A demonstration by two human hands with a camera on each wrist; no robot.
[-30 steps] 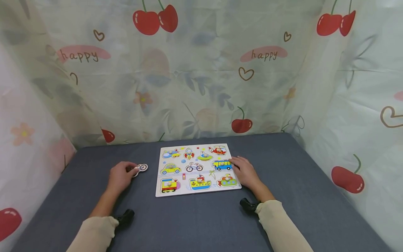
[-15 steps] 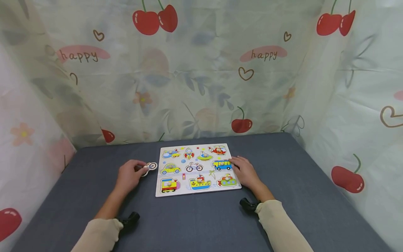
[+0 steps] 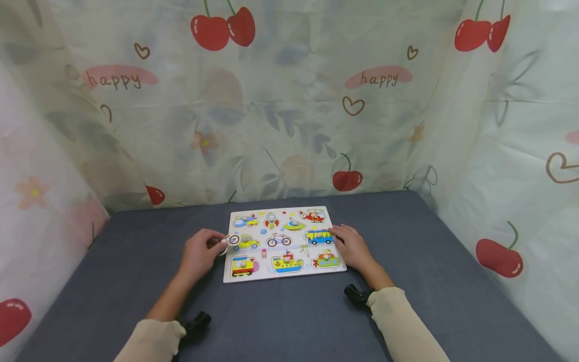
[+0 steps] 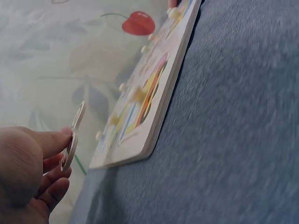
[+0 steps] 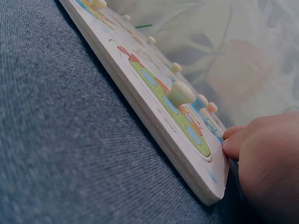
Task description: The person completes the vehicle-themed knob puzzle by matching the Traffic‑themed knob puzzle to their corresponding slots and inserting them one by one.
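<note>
My left hand (image 3: pixel 199 255) pinches a flat bicycle puzzle piece (image 3: pixel 232 240) between thumb and fingers. In the head view the piece overlaps the left edge of the knobbed puzzle board (image 3: pixel 266 275) beside the yellow car piece (image 3: pixel 246 243). The left wrist view has the bicycle piece (image 4: pixel 73 140) tilted on edge, raised above the table. A bicycle picture (image 3: pixel 279 241) without a knob shows mid-board. My right hand (image 3: pixel 355 249) rests at the board's right edge near the bus piece (image 3: pixel 319 237), fingertips touching the rim.
Several other knobbed pieces sit in the board, including a train (image 3: pixel 243 266), a boat (image 3: pixel 287 262) and a submarine (image 5: pixel 161 93). A dark grey cloth (image 3: pixel 280 322) covers the table. Patterned curtains (image 3: pixel 289 125) stand behind and at both sides.
My left hand has carried the bicycle piece rightward from the bare table to over the board's left edge. My right hand and the board have stayed in place.
</note>
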